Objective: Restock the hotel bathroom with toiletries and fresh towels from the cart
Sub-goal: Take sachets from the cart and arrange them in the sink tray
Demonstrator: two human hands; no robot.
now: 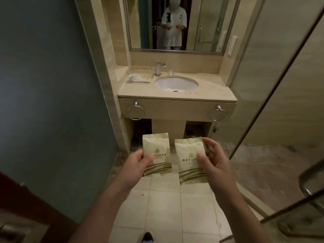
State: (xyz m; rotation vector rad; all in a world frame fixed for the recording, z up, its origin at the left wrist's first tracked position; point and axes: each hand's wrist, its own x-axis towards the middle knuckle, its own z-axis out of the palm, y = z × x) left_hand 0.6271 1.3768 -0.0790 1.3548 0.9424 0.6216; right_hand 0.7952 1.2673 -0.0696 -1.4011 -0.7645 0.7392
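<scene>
**Cream and gold against beige stone**

The left pale cream rectangular sachet [158, 146] and the right pale cream rectangular sachet [187, 155] each carry a gold flower emblem, gold lettering and olive-gold wavy stripes near the bottom. The polished stone counter [206, 92] is mottled beige, the white oval basin [176, 83] plain, the painted wall [49, 85] dull teal, and the tiled floor [166, 207] cream with thin dark grout lines.

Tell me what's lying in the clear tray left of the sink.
The clear tray holds a few pale wrapped items, too blurred to identify; whatever lies beneath them is covered.
</scene>
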